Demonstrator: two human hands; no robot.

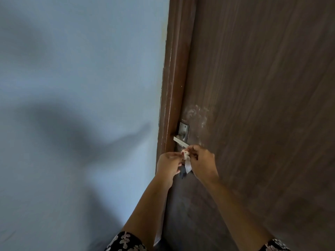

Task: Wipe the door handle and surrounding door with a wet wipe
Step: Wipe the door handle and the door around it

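Patterned sleeves point(125, 241) lowest. Left hand point(167, 164) and right hand point(204, 163) both pinch one white wipe point(187, 163), fingers closed on it, just at 6 o'clock of handle point(180, 141) on brown door point(262, 105).

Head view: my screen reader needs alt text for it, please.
Both hands, left hand and right hand, hold a white wet wipe just below a metal door handle on a brown wooden door; a blue wall lies left.
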